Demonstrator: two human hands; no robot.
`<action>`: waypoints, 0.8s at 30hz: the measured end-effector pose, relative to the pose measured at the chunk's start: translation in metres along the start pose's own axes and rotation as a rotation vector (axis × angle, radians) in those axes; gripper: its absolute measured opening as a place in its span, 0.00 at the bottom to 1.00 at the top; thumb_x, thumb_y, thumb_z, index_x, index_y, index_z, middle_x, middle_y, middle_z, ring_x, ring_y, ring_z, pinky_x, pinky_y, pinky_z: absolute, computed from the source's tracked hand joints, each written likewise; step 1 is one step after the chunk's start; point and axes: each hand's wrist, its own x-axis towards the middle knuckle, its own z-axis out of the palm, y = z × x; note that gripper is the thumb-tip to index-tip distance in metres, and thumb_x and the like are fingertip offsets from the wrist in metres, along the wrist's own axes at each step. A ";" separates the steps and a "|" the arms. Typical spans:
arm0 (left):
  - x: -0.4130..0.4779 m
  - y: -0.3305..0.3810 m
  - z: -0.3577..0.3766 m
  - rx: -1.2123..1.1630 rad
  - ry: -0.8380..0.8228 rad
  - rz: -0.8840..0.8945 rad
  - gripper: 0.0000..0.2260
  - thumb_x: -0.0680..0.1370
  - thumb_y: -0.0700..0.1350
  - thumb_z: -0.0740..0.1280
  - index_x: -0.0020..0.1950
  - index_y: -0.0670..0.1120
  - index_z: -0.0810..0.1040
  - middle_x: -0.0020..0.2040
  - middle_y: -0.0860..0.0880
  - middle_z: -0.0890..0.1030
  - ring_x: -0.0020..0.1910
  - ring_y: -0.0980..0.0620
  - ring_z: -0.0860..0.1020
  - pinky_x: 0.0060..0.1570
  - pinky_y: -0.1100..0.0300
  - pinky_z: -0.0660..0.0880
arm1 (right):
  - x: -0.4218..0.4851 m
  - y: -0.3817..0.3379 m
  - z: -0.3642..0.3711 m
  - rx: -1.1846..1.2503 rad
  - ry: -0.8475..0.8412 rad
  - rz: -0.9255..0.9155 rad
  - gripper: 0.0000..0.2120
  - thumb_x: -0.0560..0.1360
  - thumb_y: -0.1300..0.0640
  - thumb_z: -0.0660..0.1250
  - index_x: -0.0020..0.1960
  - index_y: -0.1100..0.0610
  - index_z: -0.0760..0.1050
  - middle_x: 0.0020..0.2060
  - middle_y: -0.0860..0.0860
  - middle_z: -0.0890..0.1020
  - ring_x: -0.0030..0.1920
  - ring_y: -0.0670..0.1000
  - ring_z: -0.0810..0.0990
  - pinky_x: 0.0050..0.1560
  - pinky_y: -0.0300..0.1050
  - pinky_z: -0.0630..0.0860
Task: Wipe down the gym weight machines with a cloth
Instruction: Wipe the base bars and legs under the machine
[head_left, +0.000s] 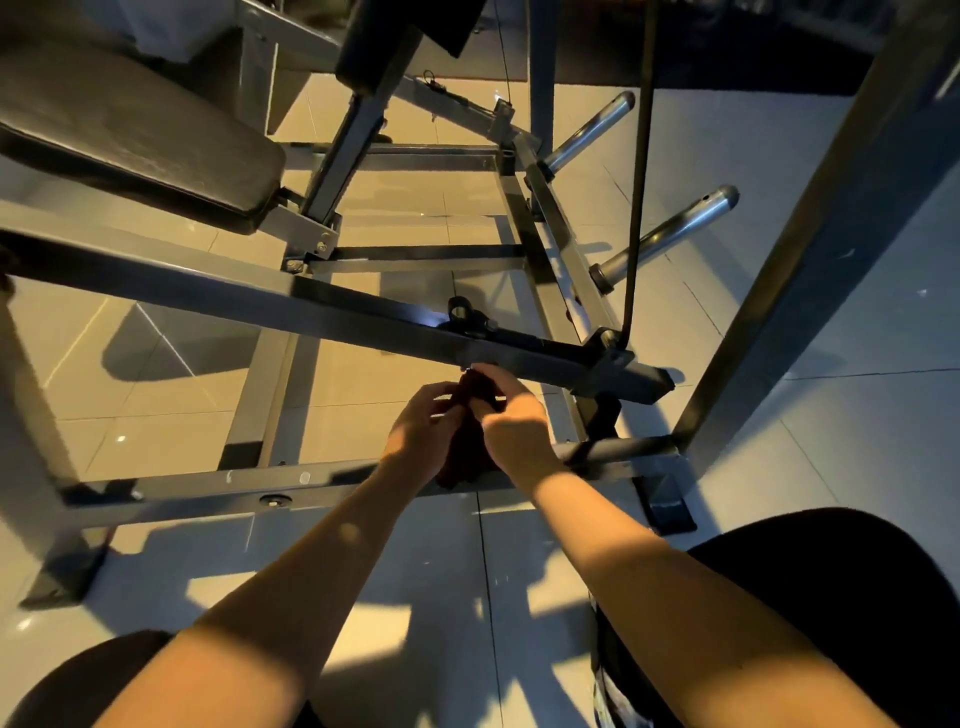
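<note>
Much of the dark red cloth (461, 460) is hidden, bunched between the two hands so that only a narrow strip shows from the knuckles down to the wrists; its full shape cannot be made out. The weight machine is cut off at the top and left edges, its black seat pad (130, 140) only partly in view, and dim, warm light leaves the far frame in shadow. The left hand (421, 431) has its fingers curled in on the cloth's left side, thumb toward the fabric, gripping it. The right hand (514, 431) is closed over the cloth from the other side, its fingers bent across the top of the bundle just under the slanted black bar (311, 306); whether the fingertips touch the bar cannot be told. The cloth sits right below that bar and in front of the low base rail (208, 486), above the tiled floor (519, 597). Both bare forearms reach forward and inward from the lower corners, wrists nearly meeting, backs of the hands facing up. Two shiny metal pegs (670, 228) stick out to the right, well apart from the hands, and a dark strap (636, 208) hangs down to the bar's right end.
</note>
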 end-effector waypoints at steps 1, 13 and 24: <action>-0.010 -0.001 -0.008 -0.060 0.011 -0.014 0.11 0.83 0.42 0.64 0.65 0.48 0.76 0.57 0.51 0.81 0.51 0.56 0.80 0.42 0.68 0.77 | -0.008 -0.005 0.005 -0.032 0.012 -0.016 0.17 0.79 0.64 0.66 0.66 0.56 0.77 0.59 0.54 0.82 0.60 0.53 0.79 0.66 0.48 0.75; -0.109 -0.017 -0.126 0.147 0.364 0.012 0.10 0.80 0.44 0.65 0.42 0.51 0.83 0.38 0.57 0.84 0.39 0.58 0.82 0.34 0.78 0.67 | -0.079 -0.089 0.102 -0.203 -0.132 -0.049 0.17 0.80 0.49 0.67 0.68 0.51 0.74 0.60 0.54 0.74 0.61 0.54 0.74 0.61 0.46 0.76; -0.130 -0.059 -0.181 -0.141 0.700 -0.273 0.09 0.83 0.45 0.63 0.60 0.49 0.81 0.51 0.48 0.82 0.50 0.46 0.80 0.49 0.54 0.78 | -0.100 -0.105 0.179 -0.089 -0.610 -0.346 0.18 0.82 0.58 0.63 0.71 0.50 0.73 0.64 0.50 0.78 0.61 0.47 0.75 0.58 0.31 0.70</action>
